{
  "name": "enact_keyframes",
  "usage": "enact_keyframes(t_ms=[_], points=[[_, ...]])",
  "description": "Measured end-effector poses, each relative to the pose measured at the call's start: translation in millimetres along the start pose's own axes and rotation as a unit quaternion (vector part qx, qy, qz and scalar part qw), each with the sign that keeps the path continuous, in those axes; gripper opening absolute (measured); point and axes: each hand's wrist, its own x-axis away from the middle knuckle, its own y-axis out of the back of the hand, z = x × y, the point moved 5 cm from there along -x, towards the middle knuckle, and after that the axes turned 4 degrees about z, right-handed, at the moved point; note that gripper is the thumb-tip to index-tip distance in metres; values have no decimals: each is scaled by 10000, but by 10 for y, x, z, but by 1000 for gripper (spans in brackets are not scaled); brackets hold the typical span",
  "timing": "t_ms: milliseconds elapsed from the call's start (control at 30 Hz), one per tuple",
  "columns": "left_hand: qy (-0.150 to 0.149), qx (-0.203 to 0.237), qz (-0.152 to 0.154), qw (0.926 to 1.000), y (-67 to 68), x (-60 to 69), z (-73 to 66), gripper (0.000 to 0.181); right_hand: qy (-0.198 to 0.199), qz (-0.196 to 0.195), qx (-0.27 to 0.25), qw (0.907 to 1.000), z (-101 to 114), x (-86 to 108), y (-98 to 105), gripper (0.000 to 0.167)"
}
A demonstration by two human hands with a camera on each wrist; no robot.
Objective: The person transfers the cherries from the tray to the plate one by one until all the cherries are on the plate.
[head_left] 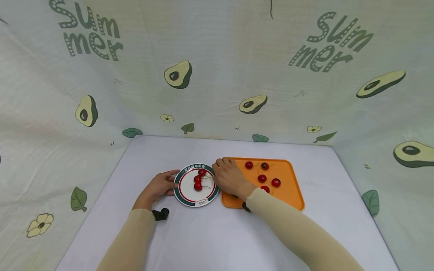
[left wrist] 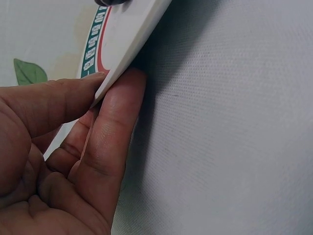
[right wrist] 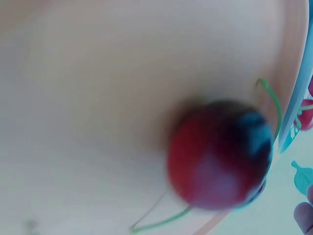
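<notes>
A white plate (head_left: 187, 189) with a green and red border carries 3 red cherries (head_left: 197, 186) with stems. My left hand (head_left: 158, 189) pinches the plate's left rim; in the left wrist view its thumb lies above the edge and a finger beneath. My right hand (head_left: 232, 177) is over the left end of an orange tray (head_left: 287, 195), its fingers by the plate's right rim. Several cherries (head_left: 276, 182) lie on this tray. A dark red cherry (right wrist: 220, 156) looms large in the right wrist view; only fingertips (right wrist: 304, 217) show there, so their hold is unclear.
Everything rests on a white table (head_left: 203, 241). Behind and beside it hangs a pale cloth (head_left: 217, 75) printed with avocados, leaves and lettering. The tray's raised rim stands close to the plate's right side. A black wrist device (head_left: 161, 214) is at my left wrist.
</notes>
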Motion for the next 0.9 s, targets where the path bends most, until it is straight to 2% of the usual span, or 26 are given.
enact_keyframes(t_ms=[100, 433, 700, 900], points=[[-3, -4, -26, 10000, 9, -11, 19, 67, 21, 32, 41, 10000, -75, 87, 14, 33], [48, 40, -9, 10000, 16, -52, 48, 68, 0, -257, 123, 9996, -346, 447, 74, 31], [8, 4, -4, 10000, 11, -38, 39, 68, -374, -593, -68, 9975, -660, 819, 104, 38], [-16, 17, 27, 10000, 15, -42, 37, 68, -792, -634, -131, 9948, -953, 1123, 106, 43]])
